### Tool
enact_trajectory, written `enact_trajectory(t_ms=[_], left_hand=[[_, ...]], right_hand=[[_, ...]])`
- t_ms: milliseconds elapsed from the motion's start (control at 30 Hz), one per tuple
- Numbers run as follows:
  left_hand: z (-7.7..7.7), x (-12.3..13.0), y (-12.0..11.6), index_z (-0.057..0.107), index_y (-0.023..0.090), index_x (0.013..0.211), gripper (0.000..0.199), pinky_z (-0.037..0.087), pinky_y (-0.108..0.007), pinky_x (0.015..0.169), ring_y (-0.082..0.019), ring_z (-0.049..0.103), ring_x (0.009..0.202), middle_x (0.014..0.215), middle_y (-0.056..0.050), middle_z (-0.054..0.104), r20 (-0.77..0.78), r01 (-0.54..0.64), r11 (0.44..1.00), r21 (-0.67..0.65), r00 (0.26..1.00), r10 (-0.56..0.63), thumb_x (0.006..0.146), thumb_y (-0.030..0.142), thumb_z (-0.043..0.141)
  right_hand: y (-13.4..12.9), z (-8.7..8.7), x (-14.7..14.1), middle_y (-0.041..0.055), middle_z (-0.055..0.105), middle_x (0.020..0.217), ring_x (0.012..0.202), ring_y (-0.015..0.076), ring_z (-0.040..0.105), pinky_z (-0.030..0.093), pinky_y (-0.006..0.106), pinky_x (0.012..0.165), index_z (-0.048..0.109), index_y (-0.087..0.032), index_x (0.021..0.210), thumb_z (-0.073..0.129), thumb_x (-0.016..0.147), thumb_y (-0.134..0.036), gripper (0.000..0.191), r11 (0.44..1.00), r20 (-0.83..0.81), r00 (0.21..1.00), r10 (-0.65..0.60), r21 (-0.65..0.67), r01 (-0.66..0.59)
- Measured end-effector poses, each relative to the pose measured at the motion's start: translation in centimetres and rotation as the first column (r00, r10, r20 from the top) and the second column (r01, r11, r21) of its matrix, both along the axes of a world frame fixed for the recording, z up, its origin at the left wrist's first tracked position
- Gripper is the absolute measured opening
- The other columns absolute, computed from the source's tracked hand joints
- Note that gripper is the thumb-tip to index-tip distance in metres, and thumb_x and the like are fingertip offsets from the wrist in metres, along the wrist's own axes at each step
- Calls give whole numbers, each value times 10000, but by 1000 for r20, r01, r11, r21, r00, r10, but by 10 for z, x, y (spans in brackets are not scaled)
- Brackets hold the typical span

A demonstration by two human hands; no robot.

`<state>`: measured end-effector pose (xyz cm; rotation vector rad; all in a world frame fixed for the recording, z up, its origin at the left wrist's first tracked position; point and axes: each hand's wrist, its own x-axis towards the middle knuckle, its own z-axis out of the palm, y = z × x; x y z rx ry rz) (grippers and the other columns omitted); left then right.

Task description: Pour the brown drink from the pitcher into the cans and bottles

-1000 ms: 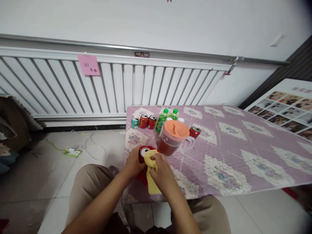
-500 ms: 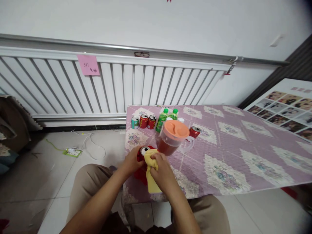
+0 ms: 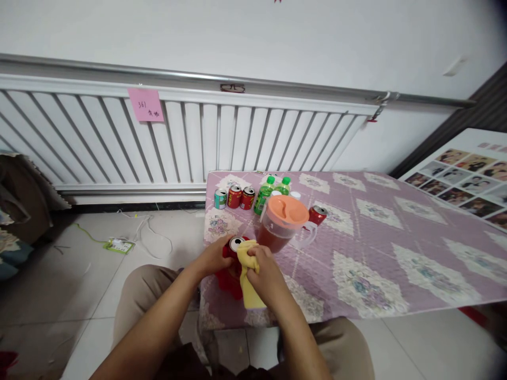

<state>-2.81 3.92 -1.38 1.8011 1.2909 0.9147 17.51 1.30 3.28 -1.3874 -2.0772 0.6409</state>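
My left hand [image 3: 217, 256] is wrapped round the left side of a red drink can [image 3: 233, 244] near the table's front left corner. The can stands upright and its opened top faces me. Bunched in my right hand [image 3: 265, 272] is a yellow cloth [image 3: 251, 291], pressed against the can's right side, with its loose end hanging toward me. A red item [image 3: 232, 282] lies at the can's base; what it is I cannot make out. Just beyond the cloth stands a clear pitcher [image 3: 273, 237] with an orange lid and reddish-brown liquid inside.
Behind the pitcher are two green-capped bottles [image 3: 263, 196]. A teal can [image 3: 220, 199] and two red cans [image 3: 234, 197] line the table's back left. Another red can [image 3: 317, 215] stands right of the pitcher. The quilted tablecloth [image 3: 340, 248] stretches right; a white radiator [image 3: 190, 142] runs behind.
The cloth in my right hand has shifted slightly along the can's right side, and more of the can's front now shows. My left hand keeps its hold.
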Motion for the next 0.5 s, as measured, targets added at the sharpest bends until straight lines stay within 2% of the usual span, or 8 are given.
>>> enact_trajectory(t_ms=[67,167,267,333,400,500], left_hand=[[0,5,-2,563,224,1313,662,447,-401,1108,-257,606,1239,1341,-62,656,9,-41,999,28,999,40,678,111,713],[-3,17,-9,560,224,1285,610,483,-418,1040,-261,640,1161,1274,-69,678,-20,-186,982,25,982,186,708,188,752],[-7,27,-15,541,205,1293,610,443,-504,1064,-315,625,1202,1297,-116,666,-121,-358,934,-1,927,355,735,280,776],[-9,29,-15,511,189,1329,672,400,-552,1099,-344,591,1261,1346,-149,639,-163,-410,912,-17,901,402,725,292,787],[-10,24,-13,471,194,1387,754,377,-547,1135,-340,554,1320,1409,-157,600,-132,-362,932,-22,925,356,706,263,788],[-8,11,-6,416,197,1467,888,356,-496,1189,-321,495,1393,1499,-159,527,-33,-199,980,-12,980,198,654,185,773]], right_hand=[[-1,0,-1,107,595,1149,1169,271,572,453,444,1050,573,-210,1013,521,666,-19,399,1000,1,1000,-7,-1,7],[-3,-1,-4,110,591,1164,1173,274,569,451,452,1052,573,-209,1024,528,689,-25,385,1000,-1,1000,-4,2,4],[-5,0,-6,117,584,1191,1187,279,564,446,453,1057,575,-206,1035,535,707,-29,374,1000,-3,1000,8,9,-8],[-5,0,-7,112,582,1192,1188,279,563,447,456,1056,573,-213,1035,537,715,-30,370,1000,-2,1000,9,13,-9],[-3,-1,-6,103,583,1183,1173,276,569,456,458,1046,570,-223,1028,545,721,-36,360,1000,-1,1000,5,14,-5],[-1,-2,-4,101,585,1183,1168,276,567,459,455,1043,571,-222,1020,546,708,-30,367,1000,3,1000,4,15,-4]])
